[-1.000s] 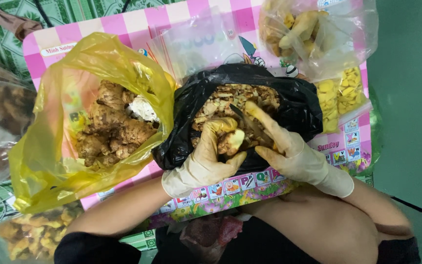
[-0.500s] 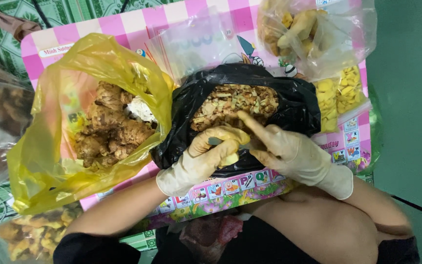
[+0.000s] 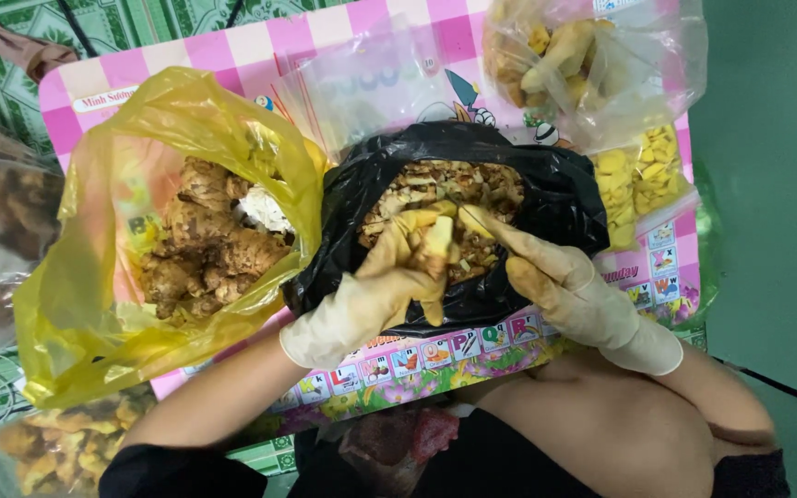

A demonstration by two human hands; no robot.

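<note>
A pink checked board [image 3: 260, 41] with cartoon prints and a row of coloured letter tiles along its lower edge carries the bags. It fills the middle of the frame, over a green patterned mat [image 3: 140, 18] seen at the upper left. On the board, at the left, lies a yellow bag [image 3: 94, 277] of brown roots. At the centre sits a black bag [image 3: 565, 203] of peelings. A clear bag [image 3: 620, 65] of peeled yellow pieces lies at the upper right, and an empty clear bag [image 3: 371, 83] at the upper centre.
</note>
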